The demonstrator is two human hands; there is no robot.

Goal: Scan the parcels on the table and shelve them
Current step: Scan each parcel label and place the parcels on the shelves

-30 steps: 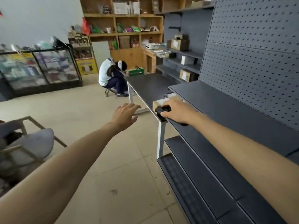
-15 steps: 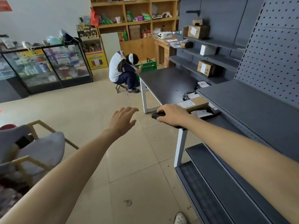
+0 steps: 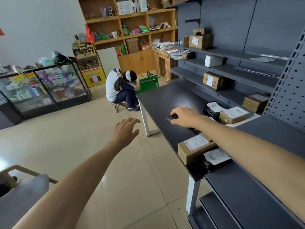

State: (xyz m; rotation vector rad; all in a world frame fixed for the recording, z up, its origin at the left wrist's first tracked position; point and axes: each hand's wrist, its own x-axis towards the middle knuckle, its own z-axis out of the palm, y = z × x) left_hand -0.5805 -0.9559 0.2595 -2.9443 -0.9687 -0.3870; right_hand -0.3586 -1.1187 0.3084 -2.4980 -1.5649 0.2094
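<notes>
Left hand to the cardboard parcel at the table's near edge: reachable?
Probably yes: the left hand is open and empty beside the table; the cardboard parcel faces it bare, the right forearm crossing only its far corner.

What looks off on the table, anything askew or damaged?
No spill or damage visible. The near cardboard parcel lies skewed at the edge of the table, a black bag parcel crammed between it and the grey shelf. It could slip off.

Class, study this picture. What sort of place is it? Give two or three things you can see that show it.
Probably a small shop doubling as a parcel pick-up point: labelled cardboard parcels lie on the dark table and grey metal shelving, while glass display cases and wooden shelves hold packaged goods.
</notes>
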